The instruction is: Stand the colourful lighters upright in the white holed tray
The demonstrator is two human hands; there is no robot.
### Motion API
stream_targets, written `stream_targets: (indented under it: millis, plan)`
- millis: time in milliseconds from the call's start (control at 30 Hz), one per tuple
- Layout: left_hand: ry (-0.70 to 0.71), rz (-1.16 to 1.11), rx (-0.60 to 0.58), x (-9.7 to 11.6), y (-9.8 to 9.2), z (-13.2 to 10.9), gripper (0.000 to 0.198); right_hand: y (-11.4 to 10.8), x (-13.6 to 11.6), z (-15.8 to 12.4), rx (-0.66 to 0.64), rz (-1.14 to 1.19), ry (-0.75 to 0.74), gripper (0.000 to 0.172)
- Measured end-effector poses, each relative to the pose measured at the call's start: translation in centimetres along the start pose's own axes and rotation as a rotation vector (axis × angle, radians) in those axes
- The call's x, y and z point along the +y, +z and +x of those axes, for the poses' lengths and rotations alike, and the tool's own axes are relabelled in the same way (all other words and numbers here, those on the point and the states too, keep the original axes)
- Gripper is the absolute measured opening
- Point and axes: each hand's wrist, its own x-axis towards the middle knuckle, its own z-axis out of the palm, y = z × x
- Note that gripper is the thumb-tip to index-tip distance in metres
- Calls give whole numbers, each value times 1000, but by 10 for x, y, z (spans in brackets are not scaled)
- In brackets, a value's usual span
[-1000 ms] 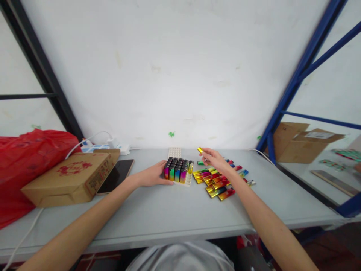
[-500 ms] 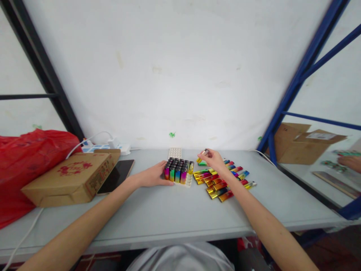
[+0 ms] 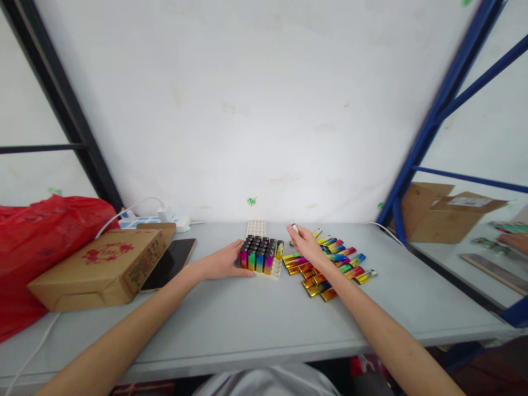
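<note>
My left hand (image 3: 225,260) grips the left side of a white slotted tray (image 3: 276,271), thumb at the front and fingers behind. Several lighters (image 3: 258,256) with black tops and rainbow metallic bodies stand upright in it. One gold lighter (image 3: 279,250) stands in the right-hand column, where bare slots show in front of it. Right of the tray and above the table, my right hand (image 3: 304,242) is closed on a lighter (image 3: 294,226); only its pale end shows past the fingers. Under and beside that wrist lies a loose pile of shiny multicoloured lighters (image 3: 313,289).
Behind the filled tray, another white slotted tray (image 3: 256,227) lies by the wall. At left are a dark tablet (image 3: 171,263), a cardboard box (image 3: 94,269), a red bag (image 3: 25,264) and a power strip (image 3: 181,221). A blue frame (image 3: 396,212) borders the right; another person's hand (image 3: 513,240) shows beyond.
My right hand has turned, so the lighter's gold body is now hidden behind the fingers. My left hand stays at the tray. The view has tilted slightly.
</note>
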Motion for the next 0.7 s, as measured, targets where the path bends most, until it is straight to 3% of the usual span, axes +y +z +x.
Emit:
stream_targets:
  millis: [100,233,400,700]
  plan:
    - [8,-3,7,1,-1,0,84,2,-3,-3,76,-152,-89,62]
    - [9,4,-5,2,-1,1,85,4,-11,-8,79,-246,-147,55]
    - [-9,-11,-10,2,-1,0,86,7,-19,-12,97,-271,-203,48]
    - [-24,-3,-14,-1,-1,0,89,0,-27,-15,166,-270,-231,58]
